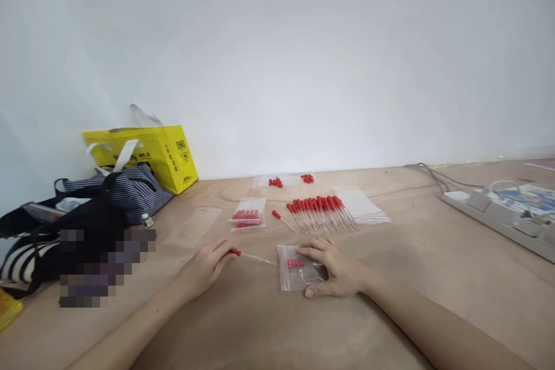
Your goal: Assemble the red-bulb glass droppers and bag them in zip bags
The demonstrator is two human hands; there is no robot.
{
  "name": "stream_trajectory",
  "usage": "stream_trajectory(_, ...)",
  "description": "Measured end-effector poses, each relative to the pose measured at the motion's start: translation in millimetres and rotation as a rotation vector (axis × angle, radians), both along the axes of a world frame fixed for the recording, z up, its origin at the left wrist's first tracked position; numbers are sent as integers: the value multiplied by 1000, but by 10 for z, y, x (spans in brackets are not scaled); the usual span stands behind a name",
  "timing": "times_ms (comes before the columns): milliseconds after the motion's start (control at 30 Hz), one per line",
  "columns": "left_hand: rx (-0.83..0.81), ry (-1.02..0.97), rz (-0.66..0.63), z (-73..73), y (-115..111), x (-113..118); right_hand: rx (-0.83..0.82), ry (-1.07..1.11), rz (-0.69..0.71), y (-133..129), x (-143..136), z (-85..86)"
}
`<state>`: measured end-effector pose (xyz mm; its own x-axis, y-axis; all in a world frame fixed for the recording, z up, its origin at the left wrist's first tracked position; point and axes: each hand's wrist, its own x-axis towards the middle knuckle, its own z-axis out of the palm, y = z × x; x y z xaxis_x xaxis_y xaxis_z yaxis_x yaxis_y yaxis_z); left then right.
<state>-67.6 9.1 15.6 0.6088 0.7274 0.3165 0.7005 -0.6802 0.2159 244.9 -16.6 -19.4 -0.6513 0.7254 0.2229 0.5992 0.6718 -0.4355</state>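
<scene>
My left hand (212, 263) pinches a glass dropper (255, 258) by its red rubber bulb. The dropper's clear tip points right, close to the left edge of a small clear zip bag (299, 280). Red rubber bulbs (296, 263) show inside that bag. Across the bag's right part lies my right hand (332, 269), fingers spread and thumb apart at the lower edge, hiding some of it. Beyond the hands is a row of several red-bulbed droppers (321, 214), with a single dropper (284, 221) to its left.
Filled zip bags (248, 214) of red bulbs lie left of the droppers, beside a clear bag (202, 222). Loose bulbs (276, 182) rest near the wall. White bags (362, 205) lie behind the row. A power strip (498, 222) is at right; a yellow bag (173, 156) stands left.
</scene>
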Motion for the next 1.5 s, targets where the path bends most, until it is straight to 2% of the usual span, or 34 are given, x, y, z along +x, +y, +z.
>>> stream_trajectory(100,5,-15,-4,-40,-105,38,9,6,-6,-5,0,-7)
stream_trajectory(233,5,-42,-35,-37,-132,181,19,17,-3,-8,1,-11)
stream_trajectory(400,9,-146,-118,-69,-183,451,30,17,5,-1,-3,-13)
stream_trajectory(467,-31,-222,-110,-114,-213,593,34,21,12,4,-5,-15)
stream_trajectory(533,-143,-334,-78,-170,-235,732,37,21,15,9,-7,-19)
stream_trajectory(700,-655,-671,-29,-252,-228,930,40,21,10,12,-9,-22)
stream_trajectory(767,-750,-696,-20,-260,-209,945,41,18,12,9,-10,-19)
stream_trajectory(833,-776,-682,-18,-281,-192,949,39,12,10,4,-12,-12)
stream_trajectory(900,-751,-662,-11,-324,-181,960,37,4,7,-3,-15,0)
stream_trajectory(1033,-579,-585,44,-400,-140,991,33,-22,-4,-19,-3,31)
stream_trajectory(1133,-437,-457,-44,-322,-14,964,24,-36,-26,-28,23,40)
stream_trajectory(1200,-282,-293,-106,-204,146,919,21,-38,-43,-29,39,38)
stream_trajectory(1300,-8,20,-49,-36,477,864,28,-31,-43,-27,46,30)
stream_trajectory(1367,3,81,-44,15,712,864,33,-25,-38,-24,41,28)
stream_trajectory(1500,-52,168,-104,-2,1067,932,32,-20,-37,-19,32,34)
